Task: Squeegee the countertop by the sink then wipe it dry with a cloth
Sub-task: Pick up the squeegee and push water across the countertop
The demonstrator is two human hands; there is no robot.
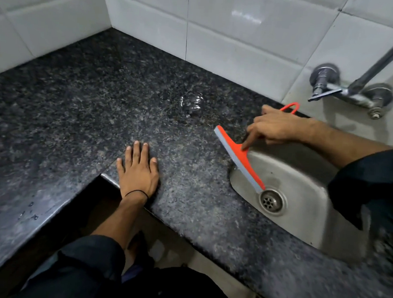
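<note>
My right hand (277, 128) grips an orange squeegee (237, 154) with a grey rubber blade. Its index finger presses on the head, and the handle loop sticks out behind the hand. The blade runs diagonally over the left rim of the steel sink (302, 201), its lower end above the basin near the drain. My left hand (139, 170) lies flat, fingers apart, on the dark speckled granite countertop (78, 109) at its inner front corner. A small puddle of water (191, 102) sits on the counter near the back wall. No cloth is in view.
White wall tiles (244, 32) close off the counter at the back and left. A chrome wall tap (351, 91) with a spout pipe hangs above the sink at upper right. The drain (271, 200) sits in the basin floor. Water droplets (31, 212) dot the counter's front left edge.
</note>
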